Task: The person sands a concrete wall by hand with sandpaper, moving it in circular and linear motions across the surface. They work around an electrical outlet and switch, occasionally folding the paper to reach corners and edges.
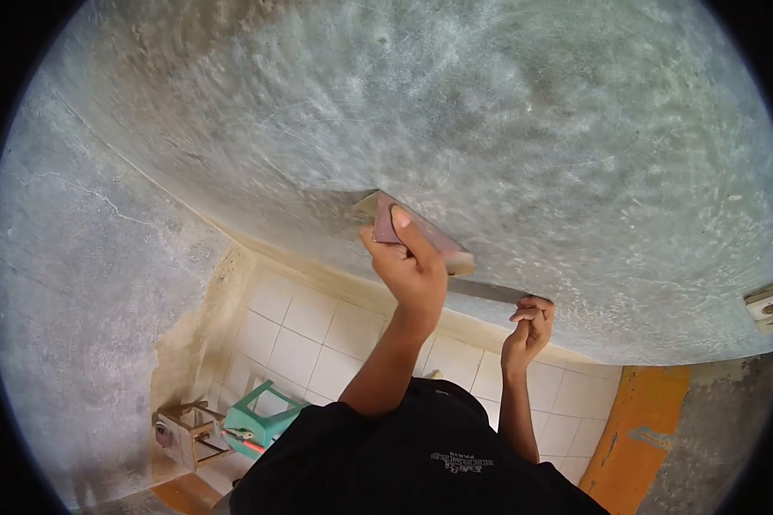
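My left hand (412, 266) is closed on a piece of reddish-brown sandpaper (425, 236) with pale ends, the thumb pressed flat on its face. The sandpaper lies against the grey, rough-plastered wall (489, 129) or very close to it. Lower and to the right, my right hand (531, 330) is up at the same wall with its fingers curled in. A dark strip (498, 293) runs along the wall from near the sandpaper to those fingers. What the right hand's fingers hold, if anything, I cannot tell.
White tiles (309, 322) cover the floor below. A green plastic stool (262, 412) and a small wooden stool (193, 433) stand at lower left, with a red-orange tool (245, 442) by them. A wall socket (763, 307) is at far right. Another grey wall (77, 257) meets this one at left.
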A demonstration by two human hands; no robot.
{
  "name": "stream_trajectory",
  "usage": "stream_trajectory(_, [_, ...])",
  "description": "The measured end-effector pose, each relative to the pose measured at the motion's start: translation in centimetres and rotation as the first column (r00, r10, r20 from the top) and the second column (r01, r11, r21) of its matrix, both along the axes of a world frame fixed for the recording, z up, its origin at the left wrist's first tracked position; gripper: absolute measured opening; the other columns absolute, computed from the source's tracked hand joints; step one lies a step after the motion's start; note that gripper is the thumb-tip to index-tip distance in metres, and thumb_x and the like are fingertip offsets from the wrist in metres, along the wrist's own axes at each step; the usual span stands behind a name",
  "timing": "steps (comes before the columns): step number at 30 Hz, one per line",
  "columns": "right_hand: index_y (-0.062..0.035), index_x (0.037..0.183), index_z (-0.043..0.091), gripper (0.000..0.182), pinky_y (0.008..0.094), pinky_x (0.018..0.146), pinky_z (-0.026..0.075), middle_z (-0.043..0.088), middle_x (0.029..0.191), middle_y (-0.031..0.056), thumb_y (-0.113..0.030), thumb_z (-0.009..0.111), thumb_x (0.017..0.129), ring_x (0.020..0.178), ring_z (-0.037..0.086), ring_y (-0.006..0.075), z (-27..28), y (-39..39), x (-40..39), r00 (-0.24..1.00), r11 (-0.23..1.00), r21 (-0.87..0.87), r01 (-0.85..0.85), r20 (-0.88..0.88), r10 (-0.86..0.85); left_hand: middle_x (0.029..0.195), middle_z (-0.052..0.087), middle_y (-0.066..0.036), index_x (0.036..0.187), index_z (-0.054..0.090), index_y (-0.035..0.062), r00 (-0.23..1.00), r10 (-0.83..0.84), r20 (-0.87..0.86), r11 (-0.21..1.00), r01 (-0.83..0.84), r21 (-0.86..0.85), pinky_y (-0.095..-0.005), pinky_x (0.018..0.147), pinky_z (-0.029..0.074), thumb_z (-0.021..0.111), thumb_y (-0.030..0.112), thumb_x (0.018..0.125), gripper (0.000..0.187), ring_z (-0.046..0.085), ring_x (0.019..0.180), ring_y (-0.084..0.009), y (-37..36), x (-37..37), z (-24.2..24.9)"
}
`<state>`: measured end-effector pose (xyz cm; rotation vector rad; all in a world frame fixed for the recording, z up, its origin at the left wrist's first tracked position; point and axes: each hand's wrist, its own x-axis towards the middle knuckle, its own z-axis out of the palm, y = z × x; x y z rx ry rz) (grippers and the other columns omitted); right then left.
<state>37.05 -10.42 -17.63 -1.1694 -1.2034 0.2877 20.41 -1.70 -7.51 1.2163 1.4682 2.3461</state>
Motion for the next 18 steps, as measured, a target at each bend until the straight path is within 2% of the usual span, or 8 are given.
stream_trajectory(2, [-0.0009, 0.066, 0.055, 0.023, 0.0313, 0.078, 0.046, 0.059, 0.094, 0.0133, 0.014, 0.041, 0.076, 0.087, 0.057, 0.0221, -0.1, 0.0, 0.3, 1.0, 1.0, 0.004, -0.01, 0.017, 0.01, 0.072, 0.057, -0.007, 0.105, 0.045, -0.0068, 0.985, -0.142, 0.096, 0.988, 0.148, -0.052, -0.0252, 0.057, 0.043, 0.05, 0.019, 0.103, 0.026, 0.053, 0.065, -0.0092, -1.0, -0.8, 0.5])
stream_trajectory(5, [-0.0013, 0.066, 0.055, 0.023, 0.0313, 0.076, 0.047, 0.061, 0.091, 0.0143, 0.014, 0.04, 0.076, 0.085, 0.059, 0.0226, -0.3, 0.0, 0.6, 1.0, 1.0, 0.003, -0.007, 0.02, 0.007, 0.07, 0.059, -0.008, 0.11, 0.047, -0.0059, 1.0, -0.009, 0.008, 1.0, 0.009, -0.028, -0.0275, 0.055, 0.045, 0.049, 0.02, 0.104, 0.027, 0.056, 0.063, -0.0106, -0.5, 0.2, -0.1])
stream_trajectory(8, [-0.0019, 0.069, 0.054, 0.023, 0.0307, 0.078, 0.048, 0.06, 0.093, 0.0136, 0.013, 0.042, 0.081, 0.085, 0.06, 0.0207, -0.2, 0.0, 0.9, 0.998, 0.999, -0.006, -0.032, 0.059, 0.032, 0.067, 0.058, -0.008, 0.109, 0.048, -0.0035, 0.996, -0.077, -0.055, 0.996, 0.074, -0.049, -0.0284, 0.052, 0.045, 0.048, 0.02, 0.104, 0.025, 0.057, 0.058, -0.013, -1.1, 0.0, 0.1])
stream_trajectory(11, [-0.0013, 0.07, 0.054, 0.022, 0.0308, 0.077, 0.049, 0.062, 0.093, 0.0149, 0.013, 0.042, 0.082, 0.085, 0.061, 0.0215, -0.2, 0.0, 1.6, 0.994, 0.998, 0.007, -0.06, 0.087, 0.059, 0.077, 0.055, -0.005, 0.1, 0.048, -0.002, 0.995, -0.096, 0.04, 0.987, 0.101, -0.129, -0.0254, 0.062, 0.044, 0.047, 0.021, 0.104, 0.023, 0.05, 0.069, -0.0096, -1.8, 0.4, 1.6])
stream_trajectory(14, [-0.0001, 0.072, 0.055, 0.021, 0.0305, 0.078, 0.05, 0.063, 0.093, 0.015, 0.013, 0.041, 0.082, 0.085, 0.062, 0.0217, -0.3, 0.2, 1.9, 0.993, 0.996, 0.013, -0.083, 0.083, 0.082, 0.066, 0.06, -0.011, 0.105, 0.048, -0.003, 0.987, -0.043, -0.157, 0.998, 0.034, -0.061, -0.0295, 0.052, 0.046, 0.047, 0.018, 0.103, 0.021, 0.062, 0.057, -0.0187, -1.5, 0.6, 0.3])
stream_trajectory(17, [0.0009, 0.074, 0.055, 0.021, 0.0304, 0.078, 0.05, 0.063, 0.093, 0.0147, 0.014, 0.041, 0.081, 0.085, 0.062, 0.0218, -0.5, 0.2, 2.0, 0.993, 0.995, 0.016, -0.095, 0.075, 0.094, 0.065, 0.059, -0.013, 0.103, 0.047, -0.0027, 0.981, -0.153, 0.118, 0.972, 0.171, -0.161, -0.0316, 0.051, 0.046, 0.047, 0.017, 0.102, 0.02, 0.063, 0.056, -0.0218, -1.5, -0.2, 0.6])
stream_trajectory(18, [0.0006, 0.074, 0.056, 0.022, 0.0305, 0.076, 0.05, 0.064, 0.091, 0.015, 0.015, 0.041, 0.08, 0.084, 0.063, 0.0224, -0.5, 0.2, 1.9, 0.995, 0.997, 0.02, -0.08, 0.068, 0.079, 0.065, 0.059, -0.013, 0.103, 0.047, -0.0026, 0.992, -0.122, 0.02, 0.981, 0.124, -0.149, -0.0316, 0.051, 0.046, 0.047, 0.017, 0.103, 0.02, 0.063, 0.056, -0.0219, -1.5, 0.0, 0.5])
